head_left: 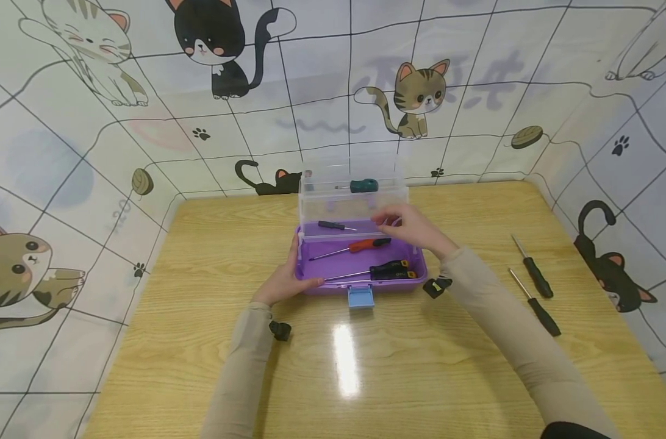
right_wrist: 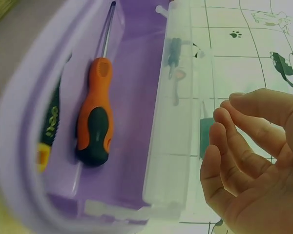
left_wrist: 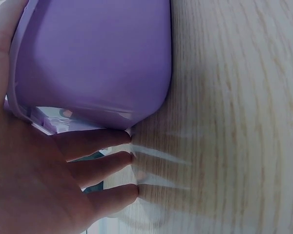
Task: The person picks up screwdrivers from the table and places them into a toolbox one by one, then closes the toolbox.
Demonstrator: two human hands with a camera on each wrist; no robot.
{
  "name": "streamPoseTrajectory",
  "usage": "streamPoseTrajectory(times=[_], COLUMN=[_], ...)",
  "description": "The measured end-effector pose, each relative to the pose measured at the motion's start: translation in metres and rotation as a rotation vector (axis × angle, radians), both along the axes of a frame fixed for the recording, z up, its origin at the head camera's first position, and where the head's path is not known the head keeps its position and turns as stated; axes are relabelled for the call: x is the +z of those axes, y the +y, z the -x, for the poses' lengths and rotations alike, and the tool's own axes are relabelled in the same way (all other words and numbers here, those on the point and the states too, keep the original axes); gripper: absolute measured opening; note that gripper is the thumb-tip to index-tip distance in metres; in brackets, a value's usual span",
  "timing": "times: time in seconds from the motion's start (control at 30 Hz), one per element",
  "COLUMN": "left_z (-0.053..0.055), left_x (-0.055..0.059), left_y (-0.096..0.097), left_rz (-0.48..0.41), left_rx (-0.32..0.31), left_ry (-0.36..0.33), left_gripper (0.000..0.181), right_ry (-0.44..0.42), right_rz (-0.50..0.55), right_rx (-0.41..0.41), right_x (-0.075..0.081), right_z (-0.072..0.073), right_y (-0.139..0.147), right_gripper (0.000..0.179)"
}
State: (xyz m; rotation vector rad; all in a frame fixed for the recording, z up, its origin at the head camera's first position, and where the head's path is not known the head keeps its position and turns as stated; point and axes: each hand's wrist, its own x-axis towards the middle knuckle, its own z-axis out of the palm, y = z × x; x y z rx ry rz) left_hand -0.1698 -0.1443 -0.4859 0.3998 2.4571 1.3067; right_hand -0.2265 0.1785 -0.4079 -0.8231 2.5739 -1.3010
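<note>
A purple toolbox [head_left: 421, 268] stands with its clear trays [head_left: 338, 210] raised at the back. My left hand [head_left: 280, 280] rests against its left end, thumb along the front rim; in the left wrist view its straight fingers [left_wrist: 100, 168] reach down to the tabletop. My right hand [head_left: 404, 225] hovers by the right side of the trays, fingers loosely bent and nothing between them. Inside the box lie an orange-and-black screwdriver [right_wrist: 95, 117] and two black-and-yellow screwdrivers [head_left: 389, 266]. A small black screwdriver [head_left: 331, 225] sits in the lower tray, a green-handled screwdriver [head_left: 364, 185] in the upper one.
Two black-handled screwdrivers [head_left: 538, 277] lie on the wooden table [head_left: 421, 366] at the right. A light blue latch [head_left: 360, 297] hangs from the box front. Cat-printed cloth walls [head_left: 322, 79] enclose the table at the back and sides.
</note>
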Motion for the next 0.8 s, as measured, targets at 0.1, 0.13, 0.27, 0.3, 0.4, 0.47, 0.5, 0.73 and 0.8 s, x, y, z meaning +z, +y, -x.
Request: streamPoseTrajectory(times=[0.1,0.13,0.27,0.3,0.4,0.47,0.5,0.73,0.8], left_z=[0.000,0.000,0.000,0.000,0.001,0.001,0.001,0.002,0.001], left_x=[0.000,-0.001,0.000,0.000,-0.001,-0.002,-0.002,-0.002,-0.002], left_y=[0.001,0.001,0.000,-0.001,0.000,-0.001,-0.001,-0.001,-0.001], left_rz=[-0.026,-0.033,-0.043,-0.035,-0.027,-0.031,-0.036,-0.034,-0.030], left_rx=[0.000,-0.002,0.005,0.007,0.006,0.005,0.004,0.000,0.002], left_ry=[-0.003,-0.002,-0.016,-0.016,-0.020,-0.017,-0.013,-0.013,-0.019], left_gripper=[0.127,0.127,0.127,0.127,0.127,0.127,0.127,0.127,0.127], right_ry=[-0.017,-0.019,-0.031,-0.029,-0.025,-0.023,-0.024,-0.046,-0.042], right_rz=[-0.015,-0.021,-0.027,-0.029,-0.036,-0.040,-0.042,-0.065,-0.065], right_rx=[-0.022,-0.028,-0.051,-0.055,-0.074,-0.083,-0.086,-0.138,-0.148], right_x=[-0.003,-0.004,-0.005,-0.006,-0.007,-0.008,-0.008,-0.005,-0.006], right_z=[-0.002,-0.002,-0.003,-0.004,-0.005,-0.006,-0.006,-0.013,-0.014], right_y=[0.006,0.007,0.011,0.012,0.018,0.023,0.025,0.042,0.047], right_gripper=[0.025,0.025,0.025,0.025,0.025,0.026,0.026,0.027,0.027])
